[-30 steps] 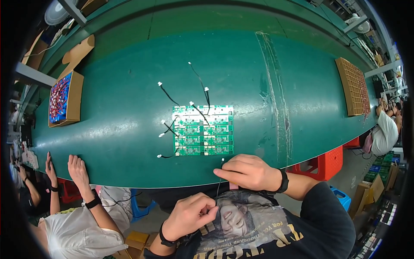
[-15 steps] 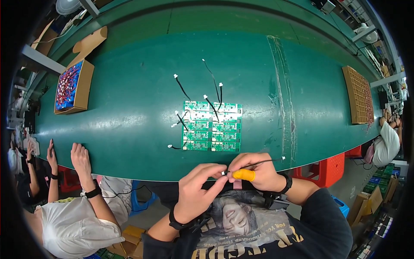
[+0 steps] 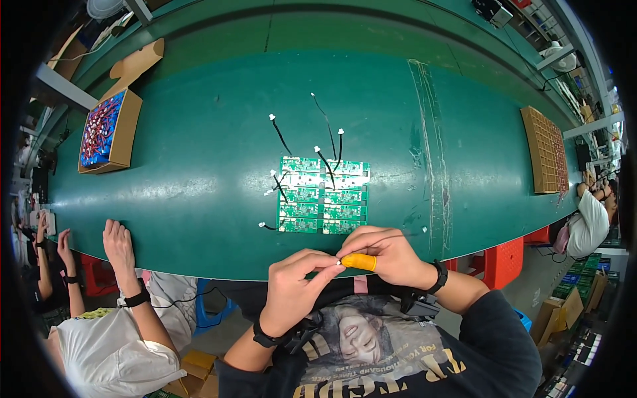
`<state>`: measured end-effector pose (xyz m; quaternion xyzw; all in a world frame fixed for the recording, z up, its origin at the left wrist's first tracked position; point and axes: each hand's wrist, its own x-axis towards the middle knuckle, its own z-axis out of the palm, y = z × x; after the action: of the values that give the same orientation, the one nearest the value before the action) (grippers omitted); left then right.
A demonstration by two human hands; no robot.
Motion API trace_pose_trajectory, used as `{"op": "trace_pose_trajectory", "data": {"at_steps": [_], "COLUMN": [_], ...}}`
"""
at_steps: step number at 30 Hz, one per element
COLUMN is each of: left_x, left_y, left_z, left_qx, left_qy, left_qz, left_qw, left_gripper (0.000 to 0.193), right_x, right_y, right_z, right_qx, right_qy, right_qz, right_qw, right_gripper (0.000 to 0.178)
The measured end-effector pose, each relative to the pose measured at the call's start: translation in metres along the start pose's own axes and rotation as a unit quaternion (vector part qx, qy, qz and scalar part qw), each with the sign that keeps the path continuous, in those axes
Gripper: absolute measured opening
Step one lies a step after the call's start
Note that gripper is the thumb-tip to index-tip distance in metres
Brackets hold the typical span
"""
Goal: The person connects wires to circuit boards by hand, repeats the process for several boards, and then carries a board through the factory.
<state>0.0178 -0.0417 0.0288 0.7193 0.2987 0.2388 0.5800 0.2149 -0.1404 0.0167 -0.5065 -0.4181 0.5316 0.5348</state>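
Note:
My left hand (image 3: 290,286) and my right hand (image 3: 393,257) meet at the table's near edge, just below the circuit boards. Between their fingertips is a small white connector (image 3: 339,263), pinched from both sides; it belongs to a thin dark cable. The cable's far end, a white plug (image 3: 424,229), sticks out beyond my right hand, somewhat blurred. A yellow finger cot (image 3: 359,262) covers one digit of my right hand. Ahead lies a panel of green circuit boards (image 3: 300,210) in two columns. Several black cables (image 3: 281,137) with white plugs lie on and around it.
At the left stands an open cardboard box (image 3: 125,136) of blue parts with red wires. A divided cardboard tray (image 3: 545,151) sits at the right. Clear tape (image 3: 430,159) crosses the green table (image 3: 199,219). A co-worker's hand (image 3: 119,244) rests at the left edge; red stools (image 3: 502,263) stand below.
My hands have drawn closer together, my right moving left and slightly up, and the connector is now more covered by fingertips. The trailing plug has shifted left and up.

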Motion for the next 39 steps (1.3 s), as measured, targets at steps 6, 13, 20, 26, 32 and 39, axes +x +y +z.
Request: {"op": "trace_pose_trajectory", "data": {"at_steps": [6, 13, 20, 26, 32, 39], "left_x": [0.008, 0.015, 0.014, 0.014, 0.014, 0.015], "left_y": [-0.009, -0.031, -0.041, -0.044, -0.047, -0.048], "left_z": [-0.002, 0.011, 0.01, 0.008, 0.007, 0.005], "left_qx": [0.041, 0.392, 0.376, 0.365, 0.358, 0.36], "left_qy": [-0.036, 0.0, -0.006, 0.0, 0.004, 0.007], "left_qz": [-0.013, 0.232, 0.235, 0.239, 0.245, 0.252], "left_qw": [0.998, 0.89, 0.896, 0.9, 0.901, 0.898], "left_gripper": [0.02, 0.042, 0.041, 0.04, 0.04, 0.038], "right_x": [0.016, 0.055, 0.059, 0.061, 0.061, 0.058], "right_y": [-0.016, -0.021, -0.015, -0.023, -0.026, -0.026], "right_z": [-0.017, -0.021, -0.012, -0.007, -0.004, 0.006], "right_qx": [-0.187, -0.468, -0.515, -0.553, -0.574, -0.645], "right_qy": [-0.031, 0.051, 0.05, 0.037, 0.02, 0.024], "right_qz": [-0.026, -0.205, -0.173, -0.147, -0.134, -0.17], "right_qw": [0.982, 0.858, 0.838, 0.819, 0.808, 0.744], "right_gripper": [0.013, 0.019, 0.026, 0.027, 0.027, 0.035]}}
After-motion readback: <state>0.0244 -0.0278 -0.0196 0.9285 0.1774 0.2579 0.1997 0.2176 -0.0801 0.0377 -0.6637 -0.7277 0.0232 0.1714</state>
